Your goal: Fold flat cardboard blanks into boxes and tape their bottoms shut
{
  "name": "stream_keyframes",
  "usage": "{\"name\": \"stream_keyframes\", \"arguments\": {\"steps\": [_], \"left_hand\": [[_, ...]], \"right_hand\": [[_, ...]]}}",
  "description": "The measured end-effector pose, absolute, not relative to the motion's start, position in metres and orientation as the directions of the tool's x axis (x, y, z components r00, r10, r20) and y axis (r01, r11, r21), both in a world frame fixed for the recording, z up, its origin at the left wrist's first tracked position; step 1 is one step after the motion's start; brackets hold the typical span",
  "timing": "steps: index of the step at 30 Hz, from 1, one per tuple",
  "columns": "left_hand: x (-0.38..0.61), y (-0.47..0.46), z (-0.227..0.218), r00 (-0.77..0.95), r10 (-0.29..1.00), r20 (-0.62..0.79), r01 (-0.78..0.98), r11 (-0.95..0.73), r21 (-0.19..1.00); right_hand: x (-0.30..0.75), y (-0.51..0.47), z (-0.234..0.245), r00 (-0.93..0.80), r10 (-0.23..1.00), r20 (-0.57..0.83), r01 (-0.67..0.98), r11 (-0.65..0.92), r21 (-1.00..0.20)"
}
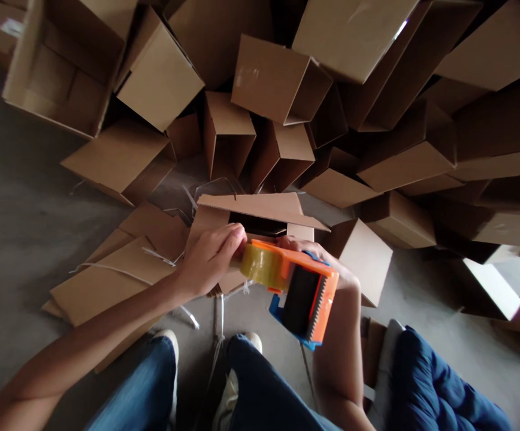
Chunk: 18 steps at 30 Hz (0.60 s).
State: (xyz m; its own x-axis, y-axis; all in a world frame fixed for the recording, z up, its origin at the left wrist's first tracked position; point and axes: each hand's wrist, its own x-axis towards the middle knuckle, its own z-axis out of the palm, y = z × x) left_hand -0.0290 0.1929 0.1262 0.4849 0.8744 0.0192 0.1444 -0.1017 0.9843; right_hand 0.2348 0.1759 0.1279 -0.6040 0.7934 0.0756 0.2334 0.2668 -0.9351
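Note:
An orange and blue tape gun [305,290] with a roll of yellowish clear tape [262,264] is in my right hand [302,244]; its toothed cutting edge faces down and to the right. Much of that hand is hidden behind the tool. Below and beyond it, a cardboard box [206,222] stands with a top flap [260,209] partly raised over a dark gap. My left hand [215,254] is closed at the near left side of the box, its thumb and fingers bent against the cardboard edge. The fingertips are partly hidden.
Many open cardboard boxes [269,81] are heaped across the far side and the right. Flattened cardboard [116,278] lies at the left with white strapping [123,269] across it. White string [221,323] hangs near my shoes. A dark blue cushion [435,383] sits at lower right.

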Motion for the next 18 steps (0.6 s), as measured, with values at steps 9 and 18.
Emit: {"name": "stream_keyframes", "arguments": {"steps": [9,18], "left_hand": [[-0.039,0.196,0.123,0.586,0.807,0.080,0.120,-0.183,0.976],[-0.038,0.199,0.115,0.617,0.766,0.182,0.097,-0.303,0.948]], "right_hand": [[0.235,0.178,0.131,-0.605,0.795,0.044,0.248,0.240,-0.938],[0.235,0.178,0.128,-0.616,0.784,0.078,0.228,0.273,-0.935]]}}
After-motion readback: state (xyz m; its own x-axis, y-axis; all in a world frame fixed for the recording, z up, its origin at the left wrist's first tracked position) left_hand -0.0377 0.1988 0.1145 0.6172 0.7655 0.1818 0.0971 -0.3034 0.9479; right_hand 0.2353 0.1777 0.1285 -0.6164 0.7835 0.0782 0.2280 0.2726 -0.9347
